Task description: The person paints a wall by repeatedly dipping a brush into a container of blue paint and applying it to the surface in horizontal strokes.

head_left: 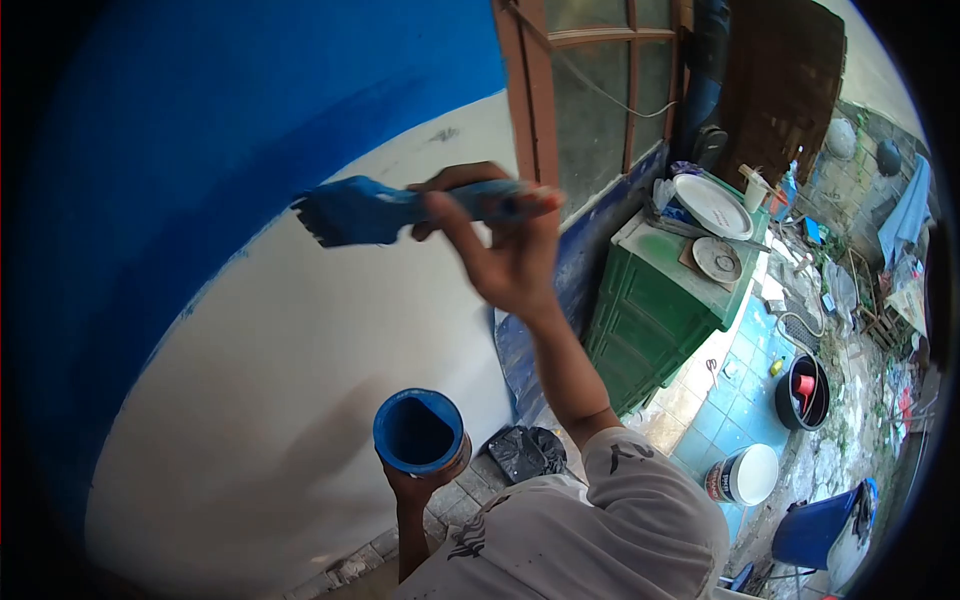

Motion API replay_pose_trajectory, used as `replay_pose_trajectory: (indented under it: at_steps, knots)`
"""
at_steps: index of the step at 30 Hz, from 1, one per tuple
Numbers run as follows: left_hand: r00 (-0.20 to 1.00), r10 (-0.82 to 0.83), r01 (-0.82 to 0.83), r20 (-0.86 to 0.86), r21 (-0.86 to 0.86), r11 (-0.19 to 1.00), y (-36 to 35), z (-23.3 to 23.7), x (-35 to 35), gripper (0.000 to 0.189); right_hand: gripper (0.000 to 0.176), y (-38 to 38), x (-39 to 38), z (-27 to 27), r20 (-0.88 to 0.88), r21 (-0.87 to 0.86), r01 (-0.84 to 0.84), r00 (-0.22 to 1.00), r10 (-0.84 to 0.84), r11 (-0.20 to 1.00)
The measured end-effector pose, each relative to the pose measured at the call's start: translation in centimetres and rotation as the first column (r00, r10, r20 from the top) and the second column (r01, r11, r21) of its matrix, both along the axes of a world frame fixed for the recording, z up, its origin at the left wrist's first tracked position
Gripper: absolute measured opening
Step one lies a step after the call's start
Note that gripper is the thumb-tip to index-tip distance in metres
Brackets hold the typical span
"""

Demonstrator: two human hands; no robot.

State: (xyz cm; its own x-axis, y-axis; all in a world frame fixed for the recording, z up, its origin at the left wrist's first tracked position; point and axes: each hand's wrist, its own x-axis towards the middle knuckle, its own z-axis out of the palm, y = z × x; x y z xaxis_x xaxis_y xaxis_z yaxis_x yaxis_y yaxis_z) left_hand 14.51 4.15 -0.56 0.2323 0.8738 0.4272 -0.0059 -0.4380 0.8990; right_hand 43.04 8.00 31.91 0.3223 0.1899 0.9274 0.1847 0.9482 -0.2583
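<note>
A wide paintbrush [350, 212] coated in blue paint is gripped by its handle in my right hand [490, 235], raised before the wall. Its bristles point left, near the border between the blue paint [300, 90] and the white wall [300, 330]. Lower down, my left hand [410, 488] holds an open paint can [455, 462] from beneath and the side. The can's rim and inside are blue. Most fingers of my left hand are hidden behind the can.
A green cabinet [650, 300] with white lids on top stands right of the brown-framed window [590, 100]. A black bag [525, 455] lies at the wall's foot. On the floor are a white bucket [755, 474], a black basin [790, 405] and a blue bin [810, 530].
</note>
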Motion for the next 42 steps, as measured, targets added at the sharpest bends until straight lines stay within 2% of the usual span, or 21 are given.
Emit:
replay_pose_trajectory:
  at_steps: [2, 3, 4, 5, 6, 7, 8, 10, 11, 12, 14, 16, 18, 20, 22, 24, 26, 32, 36, 38, 42]
  knots:
    - [0.999, 0.012, -0.012, 0.05, -0.013, 1.0, 0.6, 0.3, -0.1, 0.121, 0.01, -2.3, 1.4, -0.6, -0.109, -0.14, -0.175, 0.981, 0.16, 0.975]
    - [0.995, 0.004, -0.003, 0.1, -0.01, 1.0, 1.0, 0.1, -0.3, 0.122, 0.011, -3.3, 2.1, -1.0, -0.095, -0.219, -0.177, 0.983, 0.16, 0.96]
    - [0.985, 0.017, 0.014, 0.17, -0.175, 0.984, 1.6, -0.9, -0.7, 0.125, 0.012, -4.1, 2.5, -1.6, -0.078, -0.301, -0.181, 0.983, 0.165, 0.936]
    - [0.996, 0.086, -0.087, 0.013, 0.106, 0.991, 1.2, 2.7, -0.1, 0.129, 0.012, -4.7, 2.3, -2.3, -0.076, -0.336, -0.222, 0.975, 0.209, 0.915]
    - [0.992, 0.121, -0.114, -0.037, 0.168, 0.979, 1.6, 3.1, -0.5, 0.133, 0.013, -5.5, 1.8, -3.1, -0.032, -0.44, -0.177, 0.983, 0.181, 0.881]
    - [0.976, 0.174, -0.142, -0.131, 0.226, 0.964, 1.4, 5.6, -0.4, 0.137, 0.013, -6.2, 1.1, -4.1, 0.015, -0.532, -0.123, 0.988, 0.155, 0.838]
    - [0.965, 0.189, -0.126, -0.18, 0.31, 0.942, 1.6, 6.7, -0.7, 0.136, 0.013, -6.8, 0.3, -5.1, 0.008, -0.555, -0.149, 0.983, 0.185, 0.818]
    - [0.969, 0.163, -0.098, -0.186, 0.317, 0.943, 1.9, 8.5, -0.7, 0.135, 0.013, -7.6, -0.6, -6.6, 0.179, -0.685, -0.029, 0.962, 0.207, 0.728]
    - [0.968, 0.166, -0.101, -0.19, 0.313, 0.944, 2.0, 9.0, -0.9, 0.135, 0.011, -7.8, -0.9, -7.5, 0.168, -0.722, -0.057, 0.952, 0.255, 0.689]
    - [0.956, 0.193, -0.107, -0.222, 0.347, 0.932, 2.1, 9.4, -1.2, 0.135, 0.011, -7.7, -1.0, -8.0, 0.164, -0.725, -0.059, 0.953, 0.255, 0.687]
    - [0.943, 0.213, -0.107, -0.254, 0.375, 0.921, 2.6, 9.6, -1.4, 0.134, 0.011, -7.7, -1.4, -8.7, 0.395, -0.643, 0.024, 0.867, 0.304, 0.766]
    - [0.937, 0.252, -0.101, -0.24, 0.506, 0.856, 3.0, 9.7, -1.7, 0.133, 0.014, -8.1, -2.5, -9.2, 0.394, -0.676, 0.019, 0.854, 0.34, 0.736]
    - [0.937, 0.265, -0.109, -0.227, 0.531, 0.84, 3.1, 9.3, -1.8, 0.132, 0.016, -8.3, -4.2, -10.0, 0.482, -0.63, 0.064, 0.814, 0.325, 0.774]
    - [0.937, 0.276, -0.115, -0.213, 0.558, 0.822, 3.2, 9.2, -2.0, 0.13, 0.021, -8.2, -5.5, -10.8, 0.497, -0.653, 0.081, 0.795, 0.347, 0.753]
    - [0.938, 0.283, -0.107, -0.199, 0.612, 0.784, 3.1, 9.2, -2.1, 0.126, 0.022, -7.7, -6.3, -12.0, 0.605, -0.603, 0.124, 0.715, 0.35, 0.788]
    - [0.94, 0.281, -0.112, -0.193, 0.605, 0.789, 2.7, 9.0, -2.3, 0.124, 0.024, -7.7, -6.7, -12.0, 0.621, -0.614, 0.15, 0.698, 0.357, 0.775]
    - [0.942, 0.28, -0.119, -0.186, 0.595, 0.795, 2.4, 8.7, -2.7, 0.122, 0.025, -7.6, -7.2, -12.2, 0.669, -0.553, 0.182, 0.679, 0.303, 0.813]
    - [0.94, 0.293, -0.129, -0.175, 0.613, 0.779, 1.9, 9.0, -3.2, 0.116, 0.029, -8.2, -8.5, -12.9, 0.692, -0.611, 0.205, 0.607, 0.39, 0.765]
    - [0.925, 0.324, -0.129, -0.2, 0.636, 0.761, 1.6, 9.5, -3.1, 0.115, 0.028, -8.2, -8.6, -13.3, 0.657, -0.605, 0.169, 0.657, 0.369, 0.778]
    - [0.922, 0.331, -0.133, -0.202, 0.636, 0.76, 1.5, 9.4, -3.1, 0.115, 0.026, -8.2, -8.7, -13.3, 0.54, -0.582, 0.091, 0.786, 0.301, 0.808]
    - [0.922, 0.327, -0.127, -0.206, 0.638, 0.76, 1.2, 9.6, -2.6, 0.116, 0.025, -8.2, -8.8, -13.5, 0.528, -0.628, 0.132, 0.796, 0.296, 0.767]
